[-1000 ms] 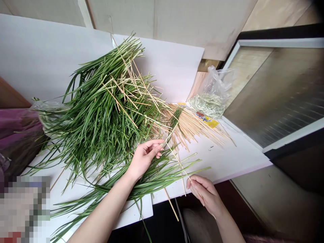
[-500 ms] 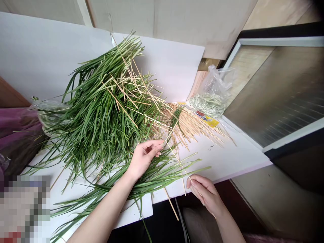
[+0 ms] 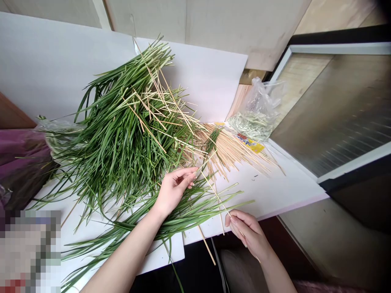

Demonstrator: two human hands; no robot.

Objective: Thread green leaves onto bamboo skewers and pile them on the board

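Note:
A thin bamboo skewer point(image 3: 216, 196) slants up and left from my right hand point(image 3: 247, 231), whose thumb and fingers are closed around its lower part. The skewer's far end reaches the fingertips of my left hand point(image 3: 175, 189). There my left thumb and forefinger pinch a pale green chive stalk point(image 3: 204, 163); whether it is pierced is too small to tell. Beneath both hands lies a loose spread of long green chives point(image 3: 195, 211), their pale ends toward the right. A large heap of chives point(image 3: 122, 134) rises behind my left hand.
Many bare skewers point(image 3: 235, 152) fan across the white table point(image 3: 293, 191), with others strewn over the heap. A small bunch of cut greens point(image 3: 211, 140) rests on them. A clear plastic bag point(image 3: 255, 116) stands at the back right, near a glass-paned frame point(image 3: 345, 106).
The stalk at my left fingertips has tipped slightly lower toward the right. Both hands stay almost where they were, and the skewer keeps its slant.

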